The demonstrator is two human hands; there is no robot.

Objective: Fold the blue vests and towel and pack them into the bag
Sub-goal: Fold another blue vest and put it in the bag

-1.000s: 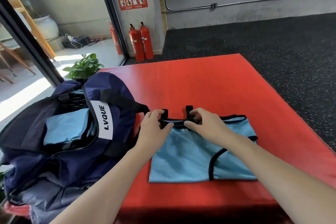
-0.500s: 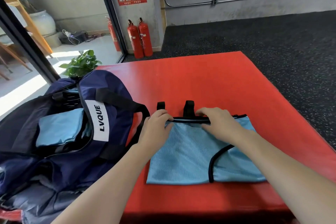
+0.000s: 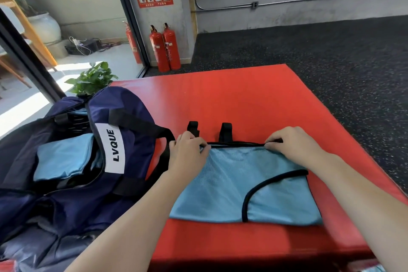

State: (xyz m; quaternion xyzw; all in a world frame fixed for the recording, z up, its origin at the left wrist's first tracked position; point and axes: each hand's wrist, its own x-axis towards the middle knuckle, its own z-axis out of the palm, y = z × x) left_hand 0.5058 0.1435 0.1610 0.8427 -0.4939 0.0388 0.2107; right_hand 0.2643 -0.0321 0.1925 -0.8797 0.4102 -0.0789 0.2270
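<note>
Both hands pinch the far, black-trimmed hem of the light-blue mesh vest (image 3: pixel 231 183) lying flat on the red padded mat (image 3: pixel 254 99) — left hand (image 3: pixel 187 152) at the ten o'clock corner, right hand (image 3: pixel 293 146) at two o'clock, fingers curled onto the edge. Its long axis runs nine to three, so folding likely draws toward six o'clock. At nine o'clock, nearer the left hand, the open navy fabric duffel bag (image 3: pixel 77 183) already holds folded blue cloth.
</note>
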